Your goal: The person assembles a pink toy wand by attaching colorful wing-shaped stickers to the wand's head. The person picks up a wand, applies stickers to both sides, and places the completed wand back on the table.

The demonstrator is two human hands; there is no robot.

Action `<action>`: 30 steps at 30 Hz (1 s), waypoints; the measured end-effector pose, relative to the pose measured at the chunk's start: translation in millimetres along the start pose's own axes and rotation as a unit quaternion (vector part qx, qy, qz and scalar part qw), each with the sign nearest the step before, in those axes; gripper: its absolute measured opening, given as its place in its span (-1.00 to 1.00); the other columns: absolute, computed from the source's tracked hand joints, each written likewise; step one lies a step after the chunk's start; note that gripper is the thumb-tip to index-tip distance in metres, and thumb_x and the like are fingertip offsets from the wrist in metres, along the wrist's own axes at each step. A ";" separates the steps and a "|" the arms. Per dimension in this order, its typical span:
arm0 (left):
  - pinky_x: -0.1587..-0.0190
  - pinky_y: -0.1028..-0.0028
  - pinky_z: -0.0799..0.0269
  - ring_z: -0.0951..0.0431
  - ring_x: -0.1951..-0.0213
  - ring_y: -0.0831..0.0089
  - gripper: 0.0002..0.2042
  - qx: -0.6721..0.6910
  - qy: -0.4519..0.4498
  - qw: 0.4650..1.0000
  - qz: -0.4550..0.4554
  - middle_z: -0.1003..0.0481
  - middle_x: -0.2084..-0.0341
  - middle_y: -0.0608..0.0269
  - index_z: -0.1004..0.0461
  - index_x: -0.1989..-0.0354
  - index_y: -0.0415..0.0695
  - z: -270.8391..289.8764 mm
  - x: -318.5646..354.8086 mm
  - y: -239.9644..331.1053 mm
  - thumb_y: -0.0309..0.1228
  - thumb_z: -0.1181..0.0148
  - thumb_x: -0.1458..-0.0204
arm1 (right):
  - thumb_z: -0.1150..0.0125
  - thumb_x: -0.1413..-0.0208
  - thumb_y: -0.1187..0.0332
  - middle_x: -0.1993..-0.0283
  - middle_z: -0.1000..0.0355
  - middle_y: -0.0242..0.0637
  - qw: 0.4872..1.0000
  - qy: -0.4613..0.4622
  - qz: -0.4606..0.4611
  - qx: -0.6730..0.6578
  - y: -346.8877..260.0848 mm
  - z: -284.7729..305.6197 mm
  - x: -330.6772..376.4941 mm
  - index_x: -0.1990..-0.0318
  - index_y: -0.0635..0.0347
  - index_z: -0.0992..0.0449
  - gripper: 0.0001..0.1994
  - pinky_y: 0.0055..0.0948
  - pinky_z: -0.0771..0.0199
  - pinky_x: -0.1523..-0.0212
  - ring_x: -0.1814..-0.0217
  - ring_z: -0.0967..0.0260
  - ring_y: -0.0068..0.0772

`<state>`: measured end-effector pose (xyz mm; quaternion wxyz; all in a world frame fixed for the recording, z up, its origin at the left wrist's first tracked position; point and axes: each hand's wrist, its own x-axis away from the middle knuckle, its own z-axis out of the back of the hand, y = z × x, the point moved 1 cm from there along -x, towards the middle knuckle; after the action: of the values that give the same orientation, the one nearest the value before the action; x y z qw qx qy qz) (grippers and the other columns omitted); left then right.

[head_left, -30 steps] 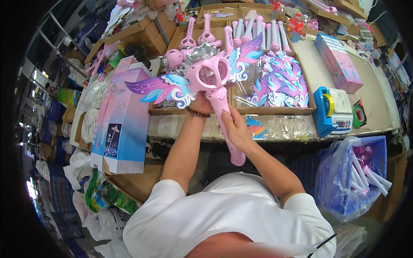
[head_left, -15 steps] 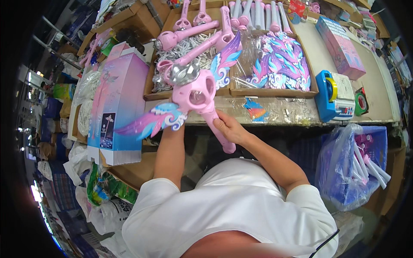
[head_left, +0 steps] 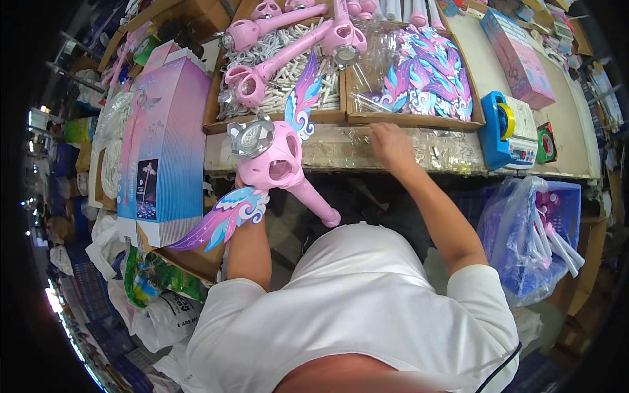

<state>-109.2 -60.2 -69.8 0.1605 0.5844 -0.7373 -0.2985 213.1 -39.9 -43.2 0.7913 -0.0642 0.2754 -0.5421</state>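
Note:
My left hand [head_left: 244, 182] grips a pink toy wand [head_left: 278, 164] with a silver crown piece and pastel wings, held tilted above the table's front edge, its handle pointing toward my chest. The hand is mostly hidden behind the wand's head. My right hand [head_left: 388, 141] rests palm down on clear plastic bags [head_left: 419, 156] along the front of the table, just below a cardboard tray of coloured wing pieces [head_left: 426, 78]. Whether its fingers pinch a bag I cannot tell.
A cardboard tray [head_left: 275, 121] with pink wand bodies and white parts stands at the left. A stack of pink-and-blue flat boxes [head_left: 160, 144] leans at the far left. A blue tape dispenser [head_left: 499, 131] sits right; a blue crate with bagged white sticks [head_left: 537, 229] is below it.
The wand has come down from the trays to the table edge and tilted. My right hand let go of its handle and moved right onto the plastic bags.

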 end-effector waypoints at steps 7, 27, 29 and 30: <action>0.01 0.17 -0.34 -0.41 0.01 0.06 -0.27 0.042 -0.022 0.999 0.006 -0.34 -0.02 -0.10 -0.18 -0.20 -0.20 -0.3 -0.6 -8.3 0.08 -0.04 0.07 | -0.09 -0.04 0.35 0.24 -0.40 -0.20 0.986 -0.063 -0.032 0.148 28.4 -23.4 -0.2 0.32 0.17 -0.48 -0.88 -0.19 -0.40 0.16 0.13 -0.37 -0.14; 0.13 0.17 -0.43 -0.44 0.08 -0.02 -0.14 0.039 -0.080 0.996 0.025 -0.33 0.02 -0.24 -0.14 -0.20 -0.25 -1.0 -1.3 -1.6 0.16 -0.12 0.19 | -0.21 0.03 0.42 0.49 -0.38 -0.28 0.982 0.010 0.131 -0.135 -98.5 57.7 6.5 0.27 0.12 -0.48 -0.86 -0.28 -0.38 0.55 0.48 -0.42 -0.22; 0.14 0.17 -0.43 -0.44 0.09 -0.03 -0.12 0.037 -0.084 0.995 0.030 -0.33 0.02 -0.25 -0.14 -0.21 -0.26 -1.8 -3.0 -1.3 0.17 -0.13 0.20 | -0.20 0.02 0.40 0.49 -0.37 -0.29 0.980 0.020 0.143 -0.138 -101.9 50.4 5.0 0.29 0.13 -0.47 -0.88 -0.29 -0.37 0.56 0.49 -0.42 -0.22; 0.14 0.17 -0.44 -0.44 0.09 -0.04 -0.12 0.035 -0.089 0.995 0.034 -0.33 0.02 -0.26 -0.14 -0.21 -0.26 -2.2 -3.8 -0.6 0.17 -0.14 0.21 | -0.19 0.01 0.39 0.48 -0.38 -0.30 0.981 0.015 0.138 -0.138 -103.1 49.0 4.8 0.29 0.12 -0.47 -0.88 -0.28 -0.36 0.57 0.50 -0.42 -0.21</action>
<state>-106.5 -57.2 -68.1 0.0838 0.5355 -0.7780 -0.3176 154.4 -95.6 37.5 0.8381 -0.1257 0.3654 -0.3851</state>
